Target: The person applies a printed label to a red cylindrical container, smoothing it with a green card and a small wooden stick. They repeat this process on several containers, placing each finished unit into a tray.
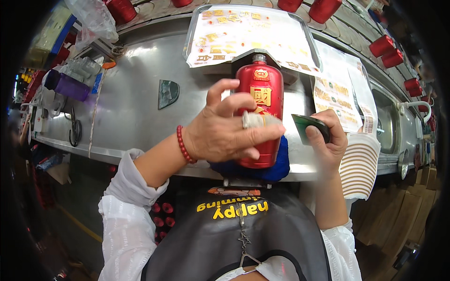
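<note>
A glossy red bottle (272, 84) with raised gold characters and a bare glass neck lies on its back, neck pointing away from me, on a blue cloth (282, 164) and a dark rest (240, 61). My left hand (220, 126) is over the bottle's left side and middle with its fingers spread; whether the fingertips touch it is hard to make out. One of those fingers wears a pale wrap (255, 120). To the right of the bottle, my right hand (333, 140) pinches a flat dark green scraper (303, 124) between thumb and fingers, apart from the bottle.
Behind the bottle stands a tray (188, 44) with a white sheet of gold stickers (243, 35). A second dark green plate (168, 95) lies on the steel table (136, 112). Stacked cups (358, 166) are at right, a purple bottle (68, 85) at left. More red bottles (382, 45) line the conveyor.
</note>
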`<state>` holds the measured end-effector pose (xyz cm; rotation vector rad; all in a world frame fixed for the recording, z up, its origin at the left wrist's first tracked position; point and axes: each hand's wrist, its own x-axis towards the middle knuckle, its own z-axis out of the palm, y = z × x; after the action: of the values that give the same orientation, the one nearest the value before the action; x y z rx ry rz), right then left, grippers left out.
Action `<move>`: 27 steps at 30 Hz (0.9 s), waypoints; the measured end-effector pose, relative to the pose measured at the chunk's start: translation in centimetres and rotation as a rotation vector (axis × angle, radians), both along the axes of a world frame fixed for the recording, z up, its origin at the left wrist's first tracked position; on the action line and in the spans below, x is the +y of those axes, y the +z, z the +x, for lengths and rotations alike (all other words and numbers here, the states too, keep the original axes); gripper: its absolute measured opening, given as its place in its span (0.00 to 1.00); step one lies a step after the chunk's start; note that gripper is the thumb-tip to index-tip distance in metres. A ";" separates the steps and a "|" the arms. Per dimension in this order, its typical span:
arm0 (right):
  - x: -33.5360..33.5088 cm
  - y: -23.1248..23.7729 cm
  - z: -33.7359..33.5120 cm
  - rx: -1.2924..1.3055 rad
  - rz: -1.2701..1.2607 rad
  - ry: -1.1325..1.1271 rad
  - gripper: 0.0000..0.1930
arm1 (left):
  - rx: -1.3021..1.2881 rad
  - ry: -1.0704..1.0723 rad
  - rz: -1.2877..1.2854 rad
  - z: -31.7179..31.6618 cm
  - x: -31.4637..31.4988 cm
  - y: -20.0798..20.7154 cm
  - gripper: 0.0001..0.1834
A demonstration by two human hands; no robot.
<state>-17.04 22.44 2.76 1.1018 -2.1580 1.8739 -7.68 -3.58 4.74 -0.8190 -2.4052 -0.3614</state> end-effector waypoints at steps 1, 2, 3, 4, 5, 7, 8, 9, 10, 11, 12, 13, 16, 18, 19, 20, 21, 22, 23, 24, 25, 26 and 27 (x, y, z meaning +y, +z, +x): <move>0.0 0.4 0.0 -0.001 0.016 0.006 0.09 | 0.040 0.008 0.022 -0.9 -0.2 -0.2 0.26; -0.1 0.5 0.0 -0.003 0.032 0.012 0.09 | 0.052 0.006 0.039 -1.8 -0.6 -0.1 0.25; -0.5 0.5 0.0 0.006 0.023 0.000 0.09 | 0.057 0.014 0.044 -2.4 -0.6 0.1 0.25; -1.0 0.5 0.1 0.015 0.014 -0.011 0.10 | 0.063 0.022 0.049 -2.9 -0.6 0.3 0.24; -1.3 0.5 0.2 0.024 0.005 -0.021 0.11 | 0.047 0.030 0.068 -3.2 -0.6 0.3 0.24; -1.1 1.1 0.2 0.300 0.109 0.053 0.13 | 0.022 0.051 0.100 -3.5 -0.8 0.4 0.24; -1.0 1.6 0.3 0.438 0.159 0.091 0.14 | 0.019 0.064 0.150 -3.5 -0.7 0.4 0.25; -1.0 2.4 0.5 0.454 0.231 0.193 0.15 | 0.017 0.083 0.200 -3.4 -0.6 0.2 0.25; -1.4 3.3 0.4 0.381 0.261 0.273 0.14 | 0.015 0.104 0.248 -3.1 -0.6 0.0 0.25; -2.2 4.2 0.0 0.308 0.291 0.356 0.13 | 0.004 0.120 0.270 -2.8 -0.7 -0.2 0.26; -3.0 4.8 -0.4 0.235 0.321 0.437 0.12 | 0.028 0.164 0.329 -2.3 -0.6 -0.7 0.26; -3.7 5.3 -1.4 0.128 0.342 0.364 0.10 | 0.056 0.190 0.391 -2.3 -0.3 -1.5 0.26; -6.0 5.7 -3.3 0.628 0.331 0.023 0.14 | 0.039 0.305 0.487 0.0 0.3 -2.3 0.28; -6.2 7.3 -1.1 0.671 0.327 0.348 0.16 | 0.016 0.369 0.576 2.1 1.0 -3.4 0.29; -6.2 7.9 -1.0 0.510 0.371 0.562 0.18 | -0.019 0.392 0.564 3.2 1.2 -3.8 0.30; -6.5 6.9 -2.5 0.442 0.306 0.585 0.16 | -0.008 0.382 0.497 4.2 1.6 -4.0 0.30; -6.8 5.9 -3.4 0.334 0.257 0.363 0.15 | 0.003 0.364 0.429 5.0 2.0 -4.0 0.30; -6.7 5.3 -4.2 0.228 0.207 0.132 0.14 | 0.016 0.335 0.361 5.5 2.3 -3.9 0.30; -6.0 4.6 -4.9 0.507 0.225 0.007 0.12 | 0.003 0.286 0.336 5.8 2.8 -3.9 0.30; -5.4 4.3 -4.2 0.631 0.239 0.037 0.14 | -0.006 0.247 0.307 5.8 2.8 -4.0 0.29; -4.9 4.1 -2.6 0.596 0.199 0.102 0.14 | -0.002 0.254 0.291 5.4 2.5 -3.9 0.29; -4.5 4.0 -1.1 0.562 0.164 0.166 0.14 | -0.003 0.227 0.239 4.9 1.8 -3.5 0.28; -3.8 3.8 -0.4 0.467 0.151 0.206 0.15 | -0.002 0.205 0.188 4.2 1.0 -2.9 0.28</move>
<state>-17.43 18.63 6.52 1.6513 -1.9945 1.3461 -3.53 -2.58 1.85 -0.4847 -2.3859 -0.4974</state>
